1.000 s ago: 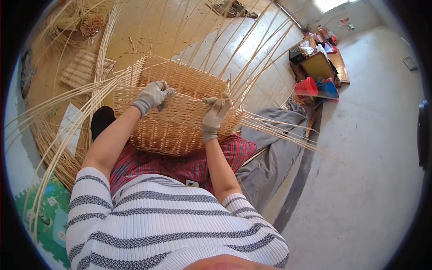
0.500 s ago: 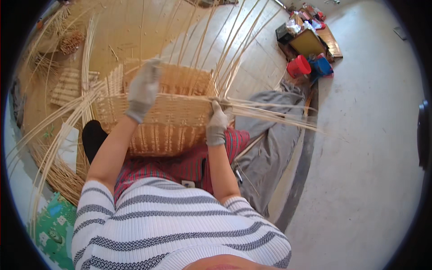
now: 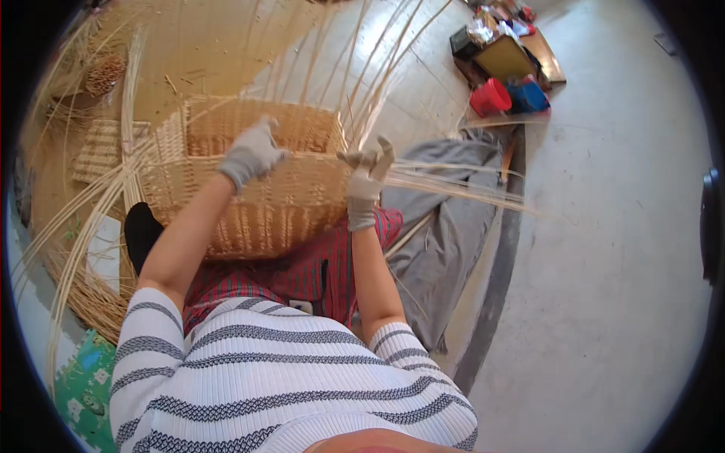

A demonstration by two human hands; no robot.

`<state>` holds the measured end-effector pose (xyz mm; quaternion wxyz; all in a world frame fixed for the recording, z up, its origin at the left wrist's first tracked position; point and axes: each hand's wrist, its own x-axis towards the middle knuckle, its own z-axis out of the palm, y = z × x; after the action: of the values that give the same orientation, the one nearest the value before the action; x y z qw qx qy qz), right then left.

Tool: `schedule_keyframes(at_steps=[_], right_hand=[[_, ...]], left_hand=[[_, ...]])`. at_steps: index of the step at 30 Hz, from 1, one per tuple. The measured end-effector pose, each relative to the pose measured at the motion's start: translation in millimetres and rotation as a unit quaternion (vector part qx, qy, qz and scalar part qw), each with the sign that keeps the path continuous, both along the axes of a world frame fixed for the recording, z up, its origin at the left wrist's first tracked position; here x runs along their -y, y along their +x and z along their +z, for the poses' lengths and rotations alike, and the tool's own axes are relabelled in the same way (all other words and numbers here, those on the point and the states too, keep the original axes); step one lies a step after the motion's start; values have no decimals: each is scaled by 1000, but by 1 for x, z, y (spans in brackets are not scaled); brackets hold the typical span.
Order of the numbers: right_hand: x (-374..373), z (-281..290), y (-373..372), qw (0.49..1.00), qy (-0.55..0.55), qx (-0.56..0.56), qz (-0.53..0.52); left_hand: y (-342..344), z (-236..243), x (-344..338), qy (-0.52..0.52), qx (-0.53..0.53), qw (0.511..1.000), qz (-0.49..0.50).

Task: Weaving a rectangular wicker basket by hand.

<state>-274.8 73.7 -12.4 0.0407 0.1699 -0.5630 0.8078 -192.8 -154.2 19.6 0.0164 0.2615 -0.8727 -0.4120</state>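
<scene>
A rectangular woven basket (image 3: pixel 257 189) of pale cane rests against my lap, its top toward me showing the hollow inside. Long loose strands (image 3: pixel 445 181) stick out from its right corner, and others rise from the far wall. My left hand (image 3: pixel 255 155), in a light grey glove, is over the near wall's rim with fingers apart and nothing visible in them. At the right corner my right hand (image 3: pixel 368 181), gloved too, has its fingers spread upward beside the strands. Whether the fingers touch the strands I cannot tell.
Bundles of cane (image 3: pixel 94 298) and a woven panel (image 3: pixel 109 151) lie on the left. A grey cloth (image 3: pixel 445 234) spreads to the right of my legs. Farther off stand a red bucket (image 3: pixel 490 97), a blue bucket (image 3: pixel 529 95) and a cluttered wooden table (image 3: pixel 545 57).
My left hand has come down and slightly right from its raised place over the rim. My right hand has loosened from the basket's corner, fingers now spread. The basket appears slightly farther left.
</scene>
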Motion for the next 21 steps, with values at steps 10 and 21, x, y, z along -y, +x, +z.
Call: schedule_keyframes(at_steps=[10,21], right_hand=[[-59,51,-33,987,76,125,-74],[-82,25,-107,643,675,-320,-170]], left_hand=[[8,30,-39,-144,-134,975,104],[-32,-14,-124,-205,52,967,-142]])
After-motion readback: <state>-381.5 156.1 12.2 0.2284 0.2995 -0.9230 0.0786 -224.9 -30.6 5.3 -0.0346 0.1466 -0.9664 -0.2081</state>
